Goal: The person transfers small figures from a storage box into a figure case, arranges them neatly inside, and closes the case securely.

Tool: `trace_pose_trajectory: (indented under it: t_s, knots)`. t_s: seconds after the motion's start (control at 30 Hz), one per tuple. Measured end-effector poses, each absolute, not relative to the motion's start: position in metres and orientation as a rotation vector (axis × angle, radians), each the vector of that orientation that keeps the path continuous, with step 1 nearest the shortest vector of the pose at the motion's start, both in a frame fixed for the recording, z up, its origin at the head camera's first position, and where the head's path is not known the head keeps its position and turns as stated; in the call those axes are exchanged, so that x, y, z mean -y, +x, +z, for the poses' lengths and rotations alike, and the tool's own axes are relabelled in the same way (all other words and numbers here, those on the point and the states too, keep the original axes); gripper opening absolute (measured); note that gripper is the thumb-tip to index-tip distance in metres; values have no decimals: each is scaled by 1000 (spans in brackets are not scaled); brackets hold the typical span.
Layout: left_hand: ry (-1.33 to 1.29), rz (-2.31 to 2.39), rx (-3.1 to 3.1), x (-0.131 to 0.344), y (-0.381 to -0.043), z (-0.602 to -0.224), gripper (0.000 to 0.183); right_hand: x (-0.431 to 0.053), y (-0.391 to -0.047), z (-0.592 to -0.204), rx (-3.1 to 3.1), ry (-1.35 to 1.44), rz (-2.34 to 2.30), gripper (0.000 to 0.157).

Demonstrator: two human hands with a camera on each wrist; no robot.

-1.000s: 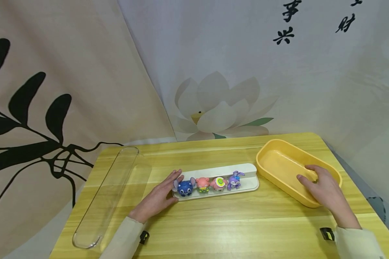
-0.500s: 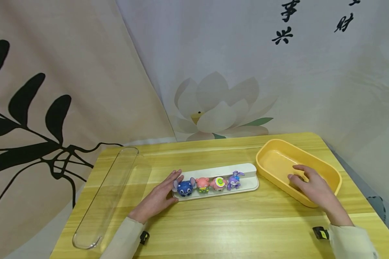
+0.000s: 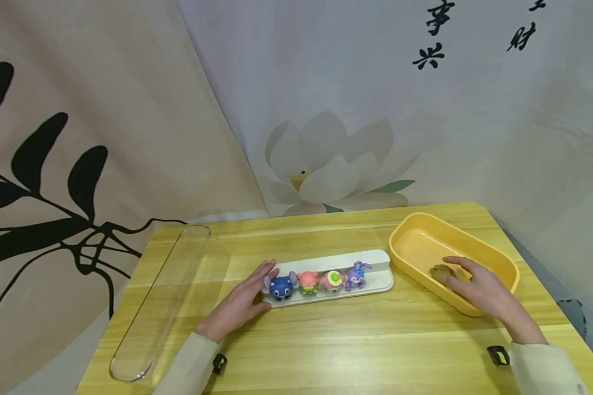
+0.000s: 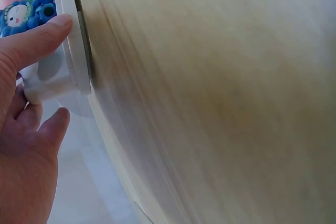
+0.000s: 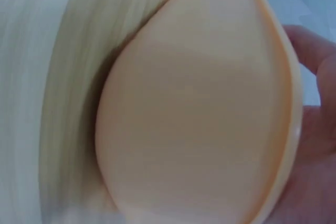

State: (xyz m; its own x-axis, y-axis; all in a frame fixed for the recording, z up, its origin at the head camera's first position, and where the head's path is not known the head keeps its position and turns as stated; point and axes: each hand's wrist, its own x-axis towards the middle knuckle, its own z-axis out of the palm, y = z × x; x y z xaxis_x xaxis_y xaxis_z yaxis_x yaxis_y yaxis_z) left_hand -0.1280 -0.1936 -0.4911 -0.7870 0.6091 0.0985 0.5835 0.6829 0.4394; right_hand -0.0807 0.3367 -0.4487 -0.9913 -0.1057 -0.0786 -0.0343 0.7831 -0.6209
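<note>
My left hand holds the left end of a white stepped stand, thumb at its front corner and fingers behind. In the left wrist view the thumb lies across the stand's edge. A row of small toy figurines stands on it: a blue one, two pink ones, of which one is nearest the blue, and a purple one with long ears. My right hand reaches into a yellow tray, pinching a small olive-brown figurine at its fingertips. In the right wrist view the tray wall hides the fingertips.
A long clear plastic cover lies along the left side of the wooden table. Printed cloth hangs behind the table's back edge. The yellow tray's left corner comes close to the stand's right end.
My right hand has shifted left within the yellow tray, and the olive-brown figurine now shows beyond its fingertips. The left hand and the stand have stayed put.
</note>
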Motion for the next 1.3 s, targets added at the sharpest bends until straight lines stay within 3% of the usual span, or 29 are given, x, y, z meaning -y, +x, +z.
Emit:
trace_pose_trajectory:
  t_s: [1.3]
  knots:
    - [1010, 704, -2841, 194, -129, -493, 86, -359, -91, -471, -3113, -742, -687, 41]
